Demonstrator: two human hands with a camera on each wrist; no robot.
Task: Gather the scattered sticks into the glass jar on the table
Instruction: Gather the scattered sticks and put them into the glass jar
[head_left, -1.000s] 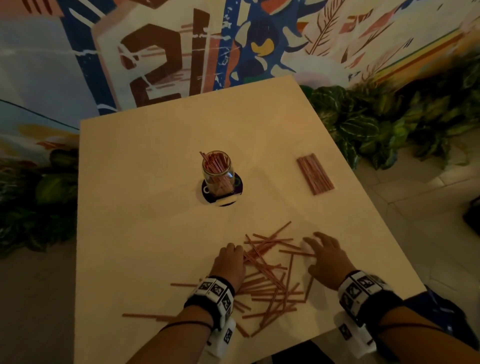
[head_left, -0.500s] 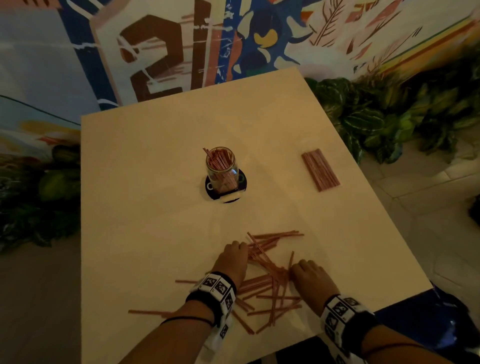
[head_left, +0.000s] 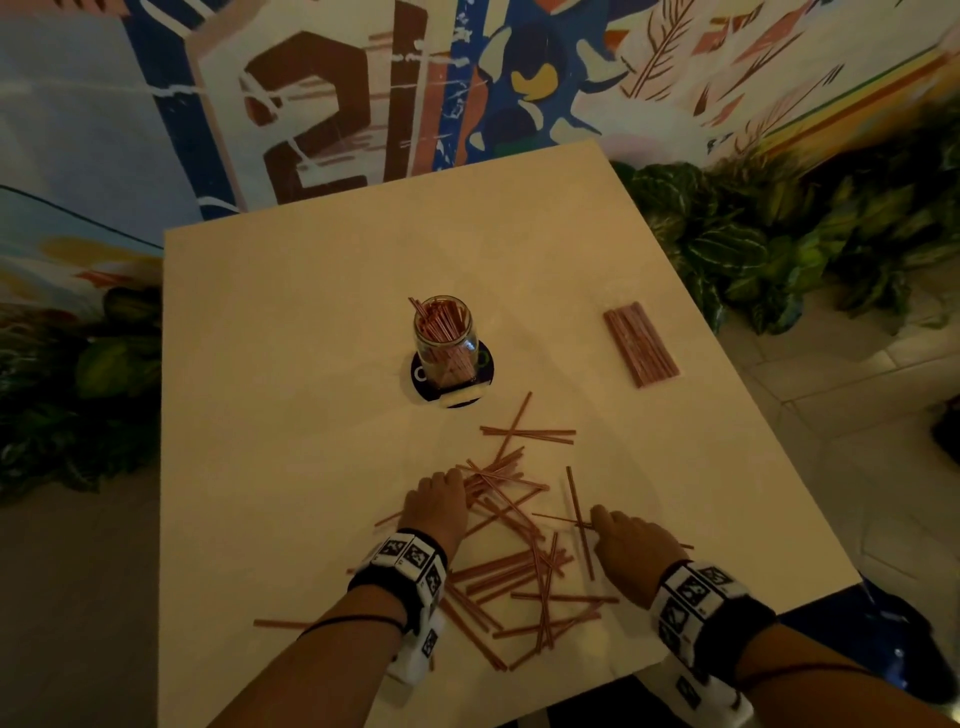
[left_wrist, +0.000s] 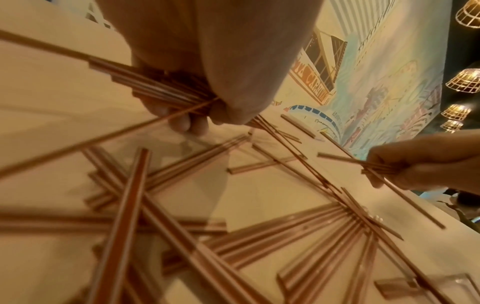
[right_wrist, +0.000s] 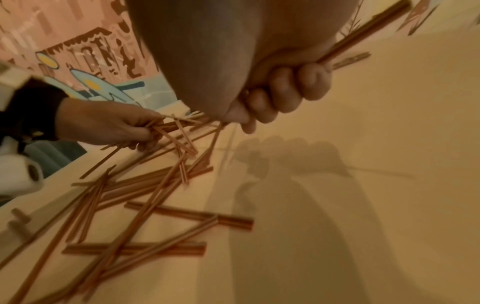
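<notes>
A glass jar (head_left: 444, 338) with several reddish sticks in it stands upright on a dark coaster at the table's middle. Many loose sticks (head_left: 524, 571) lie crossed over one another near the front edge. My left hand (head_left: 439, 501) sits at the pile's left side, its fingers curled round a bundle of sticks (left_wrist: 155, 88). At the pile's right side my right hand (head_left: 621, 540) grips a few sticks (right_wrist: 363, 35) in its curled fingers. Further sticks (head_left: 527, 434) lie between the pile and the jar.
A flat pack of the same sticks (head_left: 640, 344) lies near the table's right edge (head_left: 737, 395). Leafy plants (head_left: 769, 249) stand beyond that edge, and others to the left. A painted wall rises behind the table. One stick (head_left: 280, 623) lies apart at front left.
The right hand has slid from further out back toward the pile and closed its spread fingers on sticks. The left hand has stayed at the pile's left. Some sticks have shifted.
</notes>
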